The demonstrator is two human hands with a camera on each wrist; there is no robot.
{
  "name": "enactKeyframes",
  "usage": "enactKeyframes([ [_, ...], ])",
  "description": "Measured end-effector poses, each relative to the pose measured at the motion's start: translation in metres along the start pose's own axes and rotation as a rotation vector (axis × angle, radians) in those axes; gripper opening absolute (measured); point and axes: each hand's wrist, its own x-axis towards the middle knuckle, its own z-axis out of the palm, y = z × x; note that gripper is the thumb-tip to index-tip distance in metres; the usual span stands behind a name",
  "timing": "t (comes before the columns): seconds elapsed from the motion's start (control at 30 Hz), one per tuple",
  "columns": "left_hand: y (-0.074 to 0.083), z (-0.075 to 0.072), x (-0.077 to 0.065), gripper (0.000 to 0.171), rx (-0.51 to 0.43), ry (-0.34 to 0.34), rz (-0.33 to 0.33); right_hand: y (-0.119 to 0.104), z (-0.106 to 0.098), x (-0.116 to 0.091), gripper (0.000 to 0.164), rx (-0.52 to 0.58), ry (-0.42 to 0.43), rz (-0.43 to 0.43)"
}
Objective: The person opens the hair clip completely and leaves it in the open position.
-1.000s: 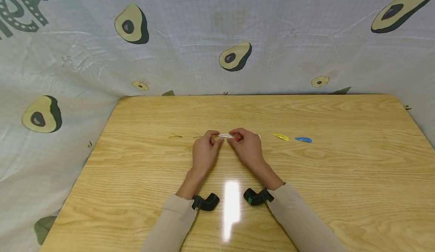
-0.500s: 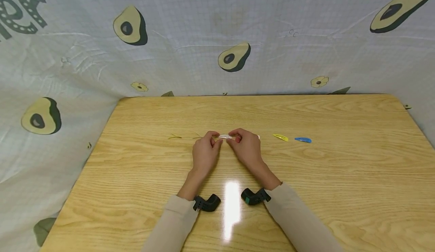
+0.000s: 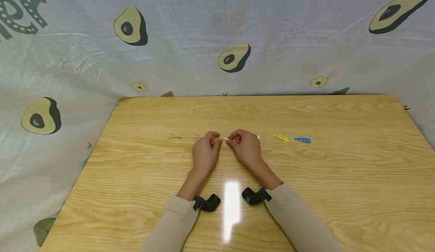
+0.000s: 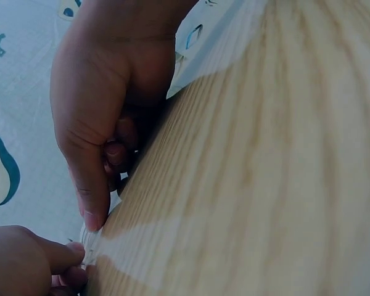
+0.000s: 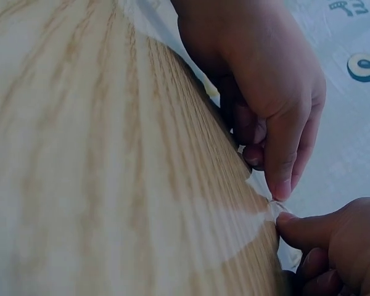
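A small white snap hair clip lies between my two hands near the middle of the table, seen narrow and slightly slanted in the head view. My left hand pinches its left end between thumb and forefinger. At the other end, the right hand pinches it the same way. Both wrist views show the two thumbs nearly meeting close over the wood, the clip mostly covered by fingertips.
Right of the hands lie a yellow snap clip and a blue snap clip. Two thin, yellowish, splayed pieces, one of them at the far left, lie on the left. A whitish thing peeks out behind the right hand. Patterned cloth hangs behind the table.
The white clip has turned in my fingers: it showed its broad face before and now looks narrower, its right end tipped slightly toward me. The hands have barely shifted.
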Motion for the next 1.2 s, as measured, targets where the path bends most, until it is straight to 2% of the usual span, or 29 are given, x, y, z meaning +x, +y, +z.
enactKeyframes([
  [0.23,0.0,0.0,-0.001,0.019,-0.004,0.001,0.019,0.002,-0.002,0.001,0.013,0.005,-0.035,-0.004],
  [0.4,-0.001,0.001,-0.003,0.013,-0.048,0.007,0.036,0.005,-0.006,-0.001,0.012,0.05,-0.07,-0.006],
  [0.47,-0.002,0.002,-0.004,0.009,-0.102,0.007,0.034,0.007,-0.009,-0.002,0.012,0.082,-0.086,-0.001],
  [0.67,-0.003,-0.005,-0.005,0.006,-0.34,-0.026,-0.01,0.006,-0.022,-0.006,0.012,0.192,-0.159,0.003],
  [0.73,-0.001,-0.009,-0.005,0.007,-0.383,-0.047,-0.001,0.005,-0.027,-0.007,0.013,0.217,-0.188,-0.003],
  [0.9,0.004,-0.018,-0.005,0.009,-0.41,-0.112,0.042,0.001,-0.039,-0.011,0.013,0.23,-0.24,-0.014],
  [1.2,0.015,-0.021,-0.012,0.009,-0.442,-0.175,0.084,0.001,-0.056,-0.022,0.012,0.256,-0.287,-0.021],
])
